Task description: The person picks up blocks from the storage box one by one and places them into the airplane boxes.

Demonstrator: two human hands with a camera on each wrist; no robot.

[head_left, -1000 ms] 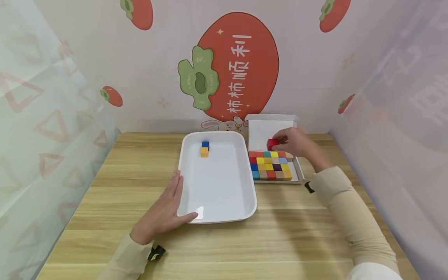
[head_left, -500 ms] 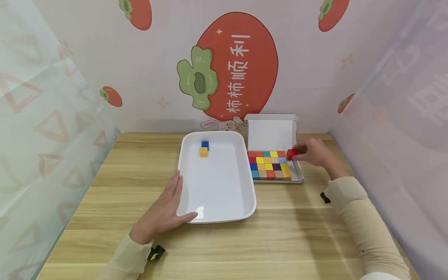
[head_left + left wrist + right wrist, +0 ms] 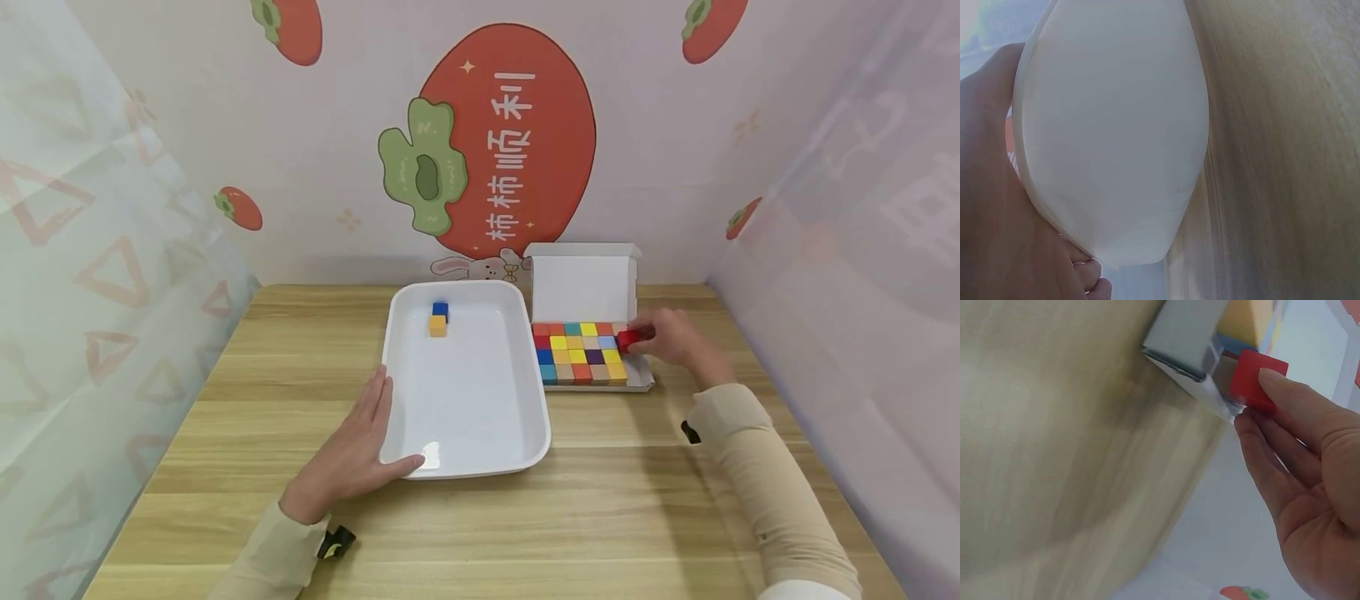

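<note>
Between thumb and fingers my right hand point(image 3: 671, 340) pinches a red cube block point(image 3: 627, 340) at the right end of an open white cardboard box point(image 3: 640, 377). Seen from the right wrist, the red block point(image 3: 1254, 378) is just at the box's end wall, beside other blocks. Rows of coloured blocks point(image 3: 576, 356) fill most of the box. My left hand point(image 3: 347, 454) rests against the near left corner of a white tray point(image 3: 468, 400), fingers extended along its side and thumb on the front rim. Inside the tray sit a blue block point(image 3: 440, 309) and a yellow-orange block point(image 3: 437, 327), close together.
The box lid point(image 3: 582, 287) stands raised behind the blocks, near the printed back curtain point(image 3: 315, 125). The tray's right side lies close beside the box. Curtains also flank the wooden table point(image 3: 480, 533) left and right.
The right hand has carried the red block from before the lid to the right and down, to the box's right end. The left hand and tray have stayed put.
</note>
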